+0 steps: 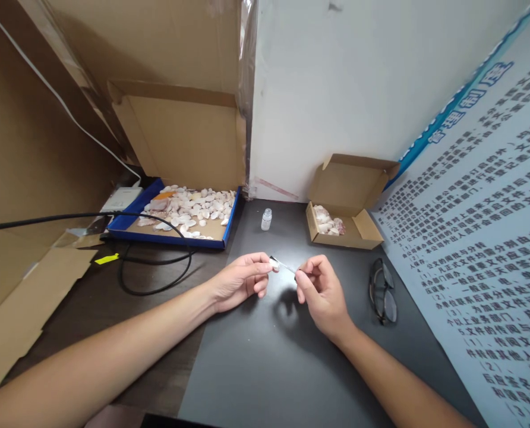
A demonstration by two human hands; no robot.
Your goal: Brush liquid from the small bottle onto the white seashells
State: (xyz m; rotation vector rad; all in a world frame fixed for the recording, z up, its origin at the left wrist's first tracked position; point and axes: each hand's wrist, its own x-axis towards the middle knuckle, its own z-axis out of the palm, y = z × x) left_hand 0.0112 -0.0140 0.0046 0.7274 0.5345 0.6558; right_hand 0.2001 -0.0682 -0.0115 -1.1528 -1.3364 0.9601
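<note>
Between the thumb and fingers of my left hand [247,276] is a small whitish shell [274,265]. My right hand [321,291] pinches the dark end of a thin applicator brush [286,266]. The brush's dark tip meets the shell's upper edge or lies just in front of it; I cannot tell which. Both hands are raised over the dark grey mat [242,374]. Beyond them stands a small clear bottle [266,220] with a pale label, upright and with no cap on it.
A blue-edged cardboard box [224,236] with many shells stands at the back left. The smaller open carton [349,241] at the back right holds several shells. Eyeglasses [383,291] lie on the right. A black cable [126,279] loops across the left side.
</note>
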